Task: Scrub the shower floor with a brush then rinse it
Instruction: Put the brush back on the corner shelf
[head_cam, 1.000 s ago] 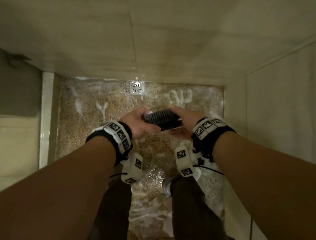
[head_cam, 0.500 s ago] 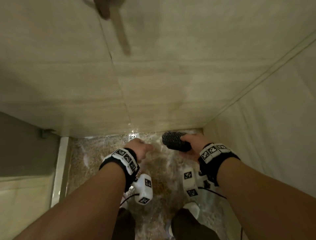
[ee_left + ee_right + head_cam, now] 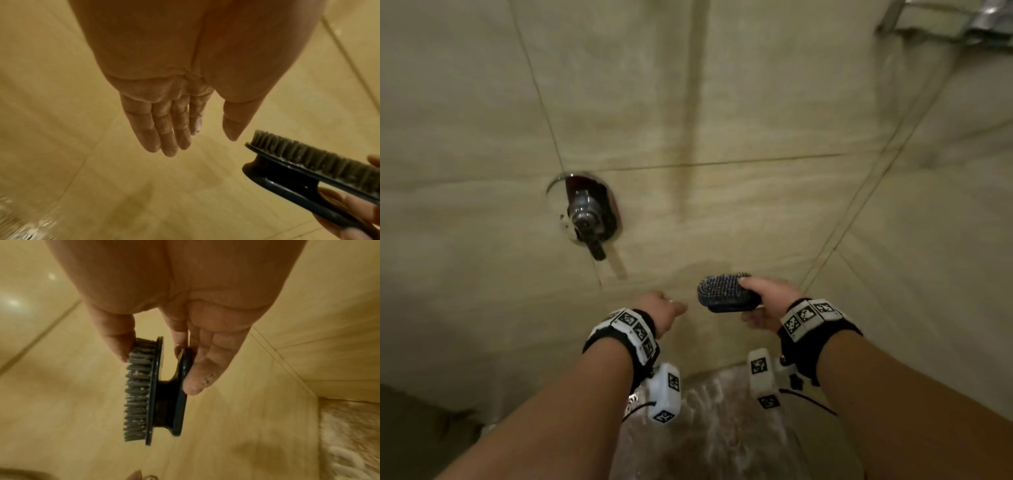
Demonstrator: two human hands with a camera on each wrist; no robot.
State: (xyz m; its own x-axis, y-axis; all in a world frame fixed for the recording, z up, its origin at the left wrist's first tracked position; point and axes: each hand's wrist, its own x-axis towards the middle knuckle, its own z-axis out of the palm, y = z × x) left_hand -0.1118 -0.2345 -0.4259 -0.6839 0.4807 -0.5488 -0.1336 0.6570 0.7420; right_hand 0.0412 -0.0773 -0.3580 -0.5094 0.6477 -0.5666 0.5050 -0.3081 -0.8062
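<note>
Scrubbing looks done, rinsing left: the foamy shower floor (image 3: 722, 428) at bottom centre awaits water, the right hand (image 3: 768, 303) pinches the brush (image 3: 726, 291), and the left hand (image 3: 659, 308), fingers straight and empty, sits below the tap handle (image 3: 589, 219) at centre left.

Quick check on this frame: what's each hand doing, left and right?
Left hand: open, fingers straight, holding nothing.
Right hand: grips the scrub brush, thumb on the bristles, fingers on its handle.

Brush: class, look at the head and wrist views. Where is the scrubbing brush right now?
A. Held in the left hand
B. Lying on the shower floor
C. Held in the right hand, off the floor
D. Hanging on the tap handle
C: the right hand grips the brush in the air, while the left hand is empty with straight fingers.
</note>
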